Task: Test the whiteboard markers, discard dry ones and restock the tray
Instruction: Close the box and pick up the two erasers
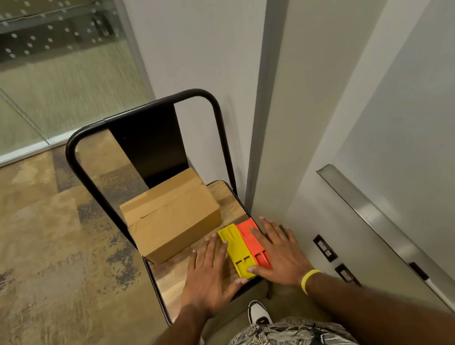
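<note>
Orange holder [247,236] under flat right grip [284,256]; flat left grip [207,275] touching yellow holder [237,250]

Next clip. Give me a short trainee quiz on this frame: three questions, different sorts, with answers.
1. True or false: the left hand grips the cardboard box on the chair seat.
2. Which plastic piece lies on the right hand's side of the pair? A) yellow B) orange C) blue
3. What lies in the metal tray on the wall?
Key: 1 false, it lies flat beside the yellow piece; 2 B, the orange piece; 3 a marker.
</note>
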{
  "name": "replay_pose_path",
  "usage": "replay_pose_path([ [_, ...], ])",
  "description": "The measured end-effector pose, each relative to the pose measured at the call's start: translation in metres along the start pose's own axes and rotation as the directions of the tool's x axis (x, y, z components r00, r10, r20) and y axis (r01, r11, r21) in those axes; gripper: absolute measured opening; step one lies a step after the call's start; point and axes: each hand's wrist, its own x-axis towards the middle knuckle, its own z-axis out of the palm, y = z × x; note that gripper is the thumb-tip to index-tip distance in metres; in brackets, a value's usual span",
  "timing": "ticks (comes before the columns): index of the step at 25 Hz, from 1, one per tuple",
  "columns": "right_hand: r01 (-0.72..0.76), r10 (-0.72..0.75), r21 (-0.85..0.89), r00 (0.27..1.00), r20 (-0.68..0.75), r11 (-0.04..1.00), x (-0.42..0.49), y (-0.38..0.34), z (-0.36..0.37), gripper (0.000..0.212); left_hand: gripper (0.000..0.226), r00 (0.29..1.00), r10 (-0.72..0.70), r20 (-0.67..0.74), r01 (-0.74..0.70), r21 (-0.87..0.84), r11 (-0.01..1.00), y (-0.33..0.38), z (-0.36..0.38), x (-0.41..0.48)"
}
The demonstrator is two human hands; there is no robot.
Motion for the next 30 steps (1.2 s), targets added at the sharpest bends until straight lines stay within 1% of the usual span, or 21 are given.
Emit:
replay_pose_path([
  [2, 0.008, -0.009, 0.017, 0.999, 0.040, 1.000, 0.000, 0.002, 0.002, 0.108, 0.103, 0.997, -0.054, 0.063, 0.057, -0.050, 0.997, 0.006, 0.002, 0.008],
  [5, 0.013, -0.023, 0.082, 0.992, 0.124, 0.997, 0.006, 0.004, 0.003, 0.119, 0.104, 0.977, -0.106, 0.187, 0.112, -0.020, 0.994, 0.015, 0.002, 0.025],
  [8, 0.022, -0.037, 0.082, 0.982, 0.184, 0.996, 0.016, 0.007, 0.004, 0.125, 0.104, 0.958, -0.145, 0.246, 0.151, -0.006, 0.989, 0.020, 0.000, 0.041],
  [10, 0.046, -0.056, 0.050, 0.974, 0.219, 0.998, 0.023, 0.007, 0.005, 0.125, 0.103, 0.949, -0.141, 0.282, 0.150, -0.011, 0.989, 0.022, 0.000, 0.050],
  [13, 0.049, -0.061, 0.054, 0.970, 0.234, 0.997, 0.029, 0.008, 0.005, 0.116, 0.099, 0.934, -0.155, 0.322, 0.175, -0.033, 0.984, 0.030, 0.002, 0.059],
  [16, 0.042, -0.061, 0.090, 0.975, 0.214, 0.995, 0.030, 0.013, 0.003, 0.107, 0.097, 0.934, -0.163, 0.319, 0.190, -0.055, 0.980, 0.035, 0.005, 0.063],
  [20, 0.031, -0.055, 0.111, 0.974, 0.222, 0.993, 0.029, 0.021, -0.003, 0.106, 0.093, 0.938, -0.190, 0.289, 0.218, -0.070, 0.973, 0.033, 0.006, 0.061],
  [22, 0.020, -0.050, 0.150, 0.978, 0.203, 0.989, 0.032, 0.019, -0.006, 0.101, 0.086, 0.937, -0.232, 0.260, 0.261, -0.084, 0.962, 0.032, 0.006, 0.061],
  [24, -0.006, -0.029, 0.205, 0.986, 0.166, 0.979, 0.034, 0.014, -0.007, 0.090, 0.077, 0.927, -0.280, 0.249, 0.309, -0.087, 0.947, 0.032, 0.005, 0.062],
  [26, -0.007, -0.018, 0.199, 0.992, 0.126, 0.980, 0.036, 0.008, -0.008, 0.080, 0.072, 0.917, -0.325, 0.233, 0.354, -0.097, 0.930, 0.029, 0.004, 0.061],
  [30, 0.002, -0.014, 0.163, 0.997, 0.077, 0.987, 0.039, -0.002, -0.007, 0.068, 0.068, 0.883, -0.434, 0.178, 0.461, -0.158, 0.873, 0.033, 0.009, 0.056],
])
